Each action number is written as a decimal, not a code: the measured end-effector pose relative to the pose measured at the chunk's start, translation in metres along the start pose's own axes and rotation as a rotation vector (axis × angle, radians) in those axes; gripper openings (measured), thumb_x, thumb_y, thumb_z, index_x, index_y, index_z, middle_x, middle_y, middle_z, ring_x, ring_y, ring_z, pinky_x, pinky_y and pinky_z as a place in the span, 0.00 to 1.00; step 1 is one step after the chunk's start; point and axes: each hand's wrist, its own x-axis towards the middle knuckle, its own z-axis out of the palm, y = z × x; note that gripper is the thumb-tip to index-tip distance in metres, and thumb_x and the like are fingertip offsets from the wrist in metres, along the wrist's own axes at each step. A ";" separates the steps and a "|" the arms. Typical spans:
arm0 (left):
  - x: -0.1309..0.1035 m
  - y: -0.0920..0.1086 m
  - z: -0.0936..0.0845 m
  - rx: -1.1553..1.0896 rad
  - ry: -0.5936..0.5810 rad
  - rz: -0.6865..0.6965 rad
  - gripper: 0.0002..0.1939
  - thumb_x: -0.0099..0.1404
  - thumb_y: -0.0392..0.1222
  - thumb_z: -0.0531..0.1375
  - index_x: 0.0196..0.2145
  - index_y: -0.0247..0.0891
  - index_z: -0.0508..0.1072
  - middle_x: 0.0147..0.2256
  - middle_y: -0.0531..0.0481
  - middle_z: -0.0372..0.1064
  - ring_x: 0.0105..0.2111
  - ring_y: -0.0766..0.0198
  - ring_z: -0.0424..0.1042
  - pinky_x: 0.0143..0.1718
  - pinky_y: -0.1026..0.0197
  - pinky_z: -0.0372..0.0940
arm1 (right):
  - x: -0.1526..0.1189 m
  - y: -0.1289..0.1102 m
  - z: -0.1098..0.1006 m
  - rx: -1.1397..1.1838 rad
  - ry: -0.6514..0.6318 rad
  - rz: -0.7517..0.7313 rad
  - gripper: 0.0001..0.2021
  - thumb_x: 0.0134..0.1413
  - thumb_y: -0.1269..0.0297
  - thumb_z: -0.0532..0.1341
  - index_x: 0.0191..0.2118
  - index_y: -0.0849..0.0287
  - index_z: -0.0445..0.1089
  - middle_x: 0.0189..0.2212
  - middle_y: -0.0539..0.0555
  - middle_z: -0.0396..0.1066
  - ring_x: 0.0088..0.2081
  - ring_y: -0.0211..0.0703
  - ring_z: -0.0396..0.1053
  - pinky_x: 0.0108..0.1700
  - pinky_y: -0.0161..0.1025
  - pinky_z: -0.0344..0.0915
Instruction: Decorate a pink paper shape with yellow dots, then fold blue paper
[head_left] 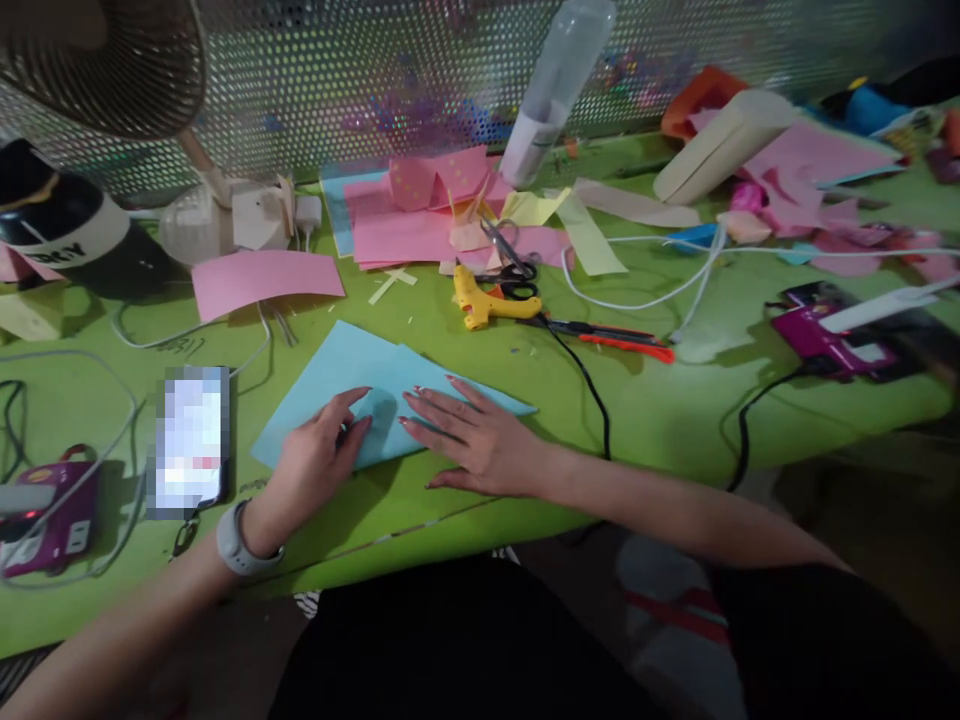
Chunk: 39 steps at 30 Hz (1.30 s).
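Note:
A folded sheet of light blue paper lies on the green table in front of me, its right end tapering to a point. My right hand lies flat on the paper's right part, fingers spread. On the left part rests my left hand, thumb and index finger apart and slightly bent, with a light watch on the wrist. Just beyond the paper are a yellow glue gun, black-handled scissors and an orange-red and black cutter.
A phone lies left of the paper. Pink paper, a clear bottle, a fan and a cardboard roll stand or lie toward the back. Purple power strips and loose cables flank the work area.

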 end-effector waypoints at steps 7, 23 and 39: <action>0.011 -0.003 -0.001 0.359 0.043 0.099 0.16 0.71 0.43 0.53 0.53 0.36 0.70 0.36 0.47 0.76 0.29 0.60 0.75 0.27 0.60 0.66 | -0.006 0.000 0.012 0.052 -0.054 0.058 0.35 0.65 0.44 0.49 0.66 0.68 0.55 0.65 0.66 0.55 0.67 0.57 0.51 0.67 0.60 0.47; -0.021 0.007 0.018 0.346 -0.114 0.399 0.29 0.68 0.52 0.57 0.63 0.38 0.61 0.64 0.38 0.58 0.64 0.50 0.57 0.68 0.45 0.42 | -0.007 0.001 0.016 0.140 -0.123 0.158 0.35 0.64 0.44 0.50 0.65 0.69 0.56 0.65 0.69 0.54 0.68 0.58 0.47 0.66 0.61 0.49; -0.015 0.004 0.016 0.373 -0.175 0.411 0.34 0.68 0.55 0.55 0.66 0.38 0.55 0.66 0.37 0.53 0.66 0.50 0.52 0.67 0.48 0.45 | -0.006 0.001 0.017 0.183 -0.138 0.178 0.36 0.64 0.43 0.49 0.65 0.70 0.56 0.65 0.70 0.54 0.68 0.59 0.47 0.66 0.61 0.49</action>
